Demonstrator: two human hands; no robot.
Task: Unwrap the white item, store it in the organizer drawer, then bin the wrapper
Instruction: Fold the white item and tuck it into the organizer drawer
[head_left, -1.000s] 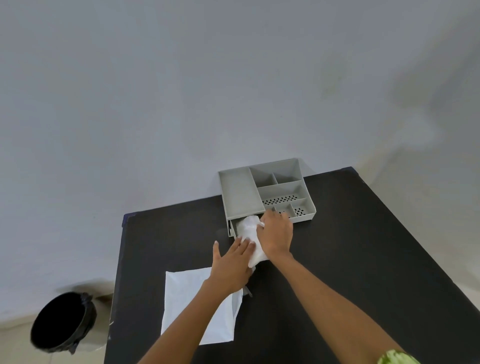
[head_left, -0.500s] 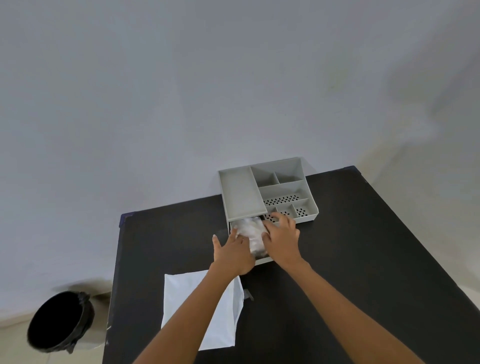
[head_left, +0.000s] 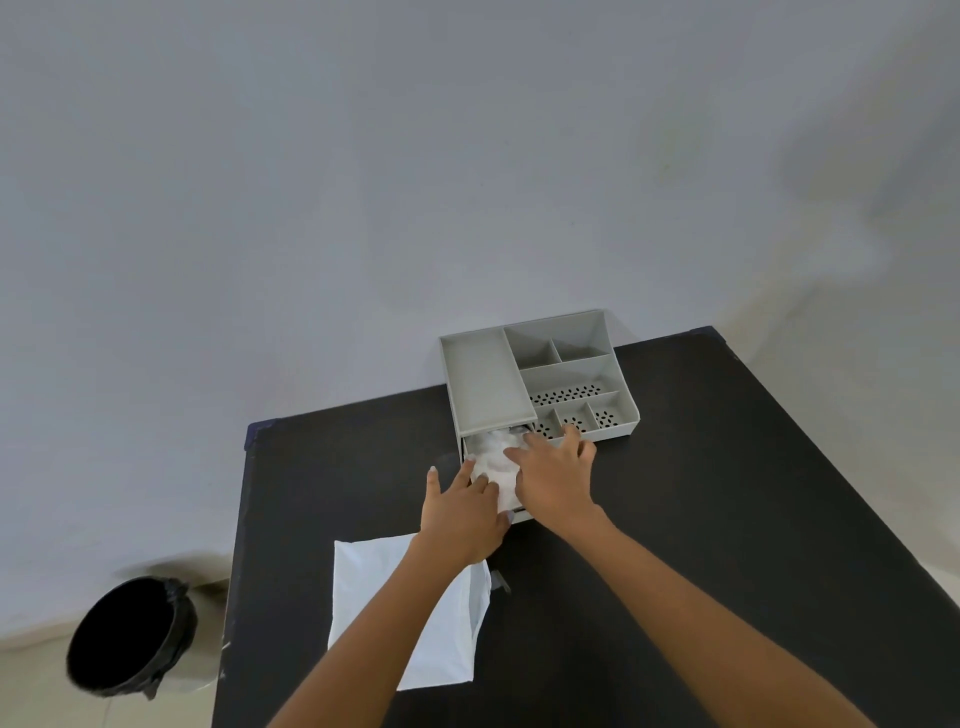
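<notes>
Both hands are pressing rather than gripping: left hand (head_left: 464, 514) and right hand (head_left: 557, 475) lie flat, grip released, on the white item (head_left: 493, 457) in the open organizer drawer (head_left: 521, 516). Risk: it bulges up and jams the drawer shut. Wrapper (head_left: 410, 618) waits near on the tabletop (head_left: 727, 493), bin (head_left: 130, 636) far left.

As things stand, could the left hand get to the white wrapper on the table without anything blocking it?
Probably yes. The left hand is on the white item in the open drawer, and the wrapper lies flat directly beneath that forearm with nothing on top, so pulling back should reach it.
</notes>
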